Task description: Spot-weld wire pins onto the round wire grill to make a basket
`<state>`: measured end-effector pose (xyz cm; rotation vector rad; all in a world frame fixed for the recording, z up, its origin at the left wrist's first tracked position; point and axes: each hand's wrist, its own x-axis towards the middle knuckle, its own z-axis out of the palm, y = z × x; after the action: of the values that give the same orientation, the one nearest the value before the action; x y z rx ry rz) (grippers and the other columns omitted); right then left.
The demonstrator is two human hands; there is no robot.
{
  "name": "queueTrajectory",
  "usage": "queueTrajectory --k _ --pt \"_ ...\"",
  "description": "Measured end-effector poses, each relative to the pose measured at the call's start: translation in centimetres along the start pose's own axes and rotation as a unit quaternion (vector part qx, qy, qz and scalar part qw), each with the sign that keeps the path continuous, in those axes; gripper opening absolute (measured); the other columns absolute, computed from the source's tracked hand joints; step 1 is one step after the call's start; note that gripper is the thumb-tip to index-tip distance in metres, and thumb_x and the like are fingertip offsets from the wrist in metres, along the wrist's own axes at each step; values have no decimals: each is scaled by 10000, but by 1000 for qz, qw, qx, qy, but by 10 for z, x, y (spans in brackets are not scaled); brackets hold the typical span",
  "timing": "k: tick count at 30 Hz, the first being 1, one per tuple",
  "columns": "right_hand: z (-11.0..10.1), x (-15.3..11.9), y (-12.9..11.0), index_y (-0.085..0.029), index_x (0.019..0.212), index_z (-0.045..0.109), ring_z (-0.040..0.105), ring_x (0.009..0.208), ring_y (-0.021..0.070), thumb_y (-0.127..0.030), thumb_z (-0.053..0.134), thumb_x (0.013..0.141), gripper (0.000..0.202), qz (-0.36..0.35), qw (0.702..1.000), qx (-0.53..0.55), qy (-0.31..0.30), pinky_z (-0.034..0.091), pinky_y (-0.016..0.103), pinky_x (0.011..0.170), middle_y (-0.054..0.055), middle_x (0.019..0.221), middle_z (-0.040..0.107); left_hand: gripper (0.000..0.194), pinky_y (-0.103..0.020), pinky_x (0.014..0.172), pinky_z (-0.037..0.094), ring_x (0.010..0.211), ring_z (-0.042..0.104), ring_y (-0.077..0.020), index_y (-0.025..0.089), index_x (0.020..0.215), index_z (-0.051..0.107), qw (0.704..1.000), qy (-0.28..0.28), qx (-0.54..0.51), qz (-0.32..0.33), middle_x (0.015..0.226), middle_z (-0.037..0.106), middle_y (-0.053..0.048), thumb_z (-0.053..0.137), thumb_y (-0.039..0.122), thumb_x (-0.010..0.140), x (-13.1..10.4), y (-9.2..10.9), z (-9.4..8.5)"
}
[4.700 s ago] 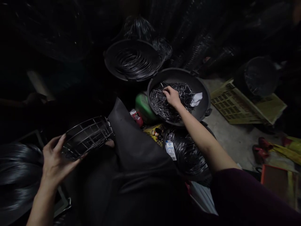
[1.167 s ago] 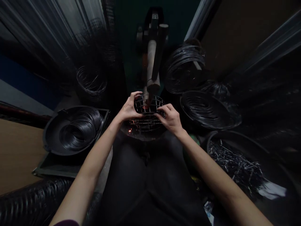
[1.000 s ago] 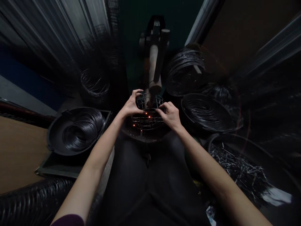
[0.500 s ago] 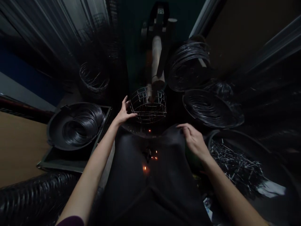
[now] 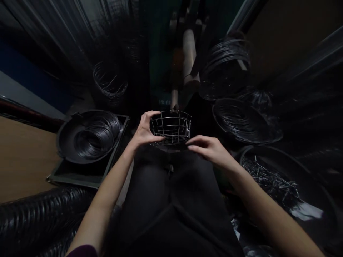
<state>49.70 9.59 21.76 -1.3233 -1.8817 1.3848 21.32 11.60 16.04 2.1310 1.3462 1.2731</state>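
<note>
A small round wire basket (image 5: 171,126) of thin metal rods is in front of me, below the machine's arms. My left hand (image 5: 145,129) grips its left side, thumb along the lower rods and fingers at the upper rim. At the basket's lower right edge is my right hand (image 5: 210,147), its thumb and fingertips pinched close together. Whatever lies between those fingertips is too small and dark to make out. Just behind the basket's rim is the tip of a narrow metal electrode (image 5: 174,101). Dark cloth (image 5: 150,185) covers my lap.
A thick metal cylinder (image 5: 189,53) juts from the machine above. Wire rings fill a black basin (image 5: 63,142) on the left and another basin (image 5: 222,121) on the right. Short wire pieces (image 5: 268,178) lie in a large basin at right. Stacked dark rings (image 5: 40,214) sit lower left.
The basket has come down slightly and tilted. My left hand has closed further round it. My right hand has moved left from the dark cloth to the basket's edge. The glowing sparks are gone.
</note>
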Motion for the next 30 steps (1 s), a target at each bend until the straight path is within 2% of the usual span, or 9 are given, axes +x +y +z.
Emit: queueTrajectory --k 2,5,7,9,11,13,19,22,30 --pt "7 23 -19 -171 905 759 529 529 105 -442 707 801 295 -8 998 -43 -34 417 239 516 2 648 652 766 -517 1093 415 1250 481 -318 252 1248 521 998 -38 58 2 1302 490 -107 879 398 587 5 15 1" --pt "16 43 -25 -174 928 771 669 731 162 -338 652 871 211 -76 975 -208 17 478 254 658 49 829 752 643 -536 1090 405 1250 469 -328 245 1174 601 992 -76 98 8 1318 465 -114 867 373 603 10 25 7" --pt "19 43 -21 -178 1093 746 706 888 202 -314 613 910 264 -134 928 -346 41 493 268 717 81 1057 757 637 -535 1090 406 1260 460 -331 237 1178 616 992 -75 99 7 1323 455 -120 863 381 609 12 26 10" --pt "21 37 -15 -186 1282 657 716 926 218 -317 572 940 375 -166 877 -451 33 491 269 659 96 1238 696 655 -535 1086 417 1261 459 -331 240 1189 618 994 -66 89 -5 1320 453 -118 867 390 602 13 25 14" --pt "19 32 -9 -203 1357 599 726 872 205 -288 521 964 410 -185 838 -512 24 465 262 576 85 1307 654 666 -541 1085 423 1258 464 -330 257 1193 618 995 -61 76 -20 1323 453 -108 874 381 590 14 23 17" --pt "16 31 -4 -221 1336 615 730 801 186 -246 478 972 389 -208 815 -540 27 448 255 543 66 1299 656 657 -547 1088 424 1258 467 -333 270 1186 620 996 -57 63 -28 1324 455 -99 875 360 587 16 22 20" --pt "7 40 2 -230 1259 671 727 716 168 -259 457 985 349 -254 804 -535 59 459 254 536 57 1241 685 665 -548 1091 432 1264 462 -340 272 1188 619 997 -48 53 -34 1321 448 -98 878 337 579 22 20 26" --pt "6 42 3 -236 1257 677 733 728 177 -227 490 960 351 -258 796 -544 61 460 253 528 48 1242 682 665 -554 1101 424 1270 458 -346 264 1187 623 996 -53 55 -35 1329 444 -104 881 336 578 26 18 26" --pt "4 47 0 -251 1255 681 736 737 186 -194 507 941 363 -251 802 -538 65 452 267 517 33 1254 672 663 -554 1104 422 1273 468 -341 261 1182 642 997 -51 45 -46 1318 459 -101 890 348 573 32 17 23"
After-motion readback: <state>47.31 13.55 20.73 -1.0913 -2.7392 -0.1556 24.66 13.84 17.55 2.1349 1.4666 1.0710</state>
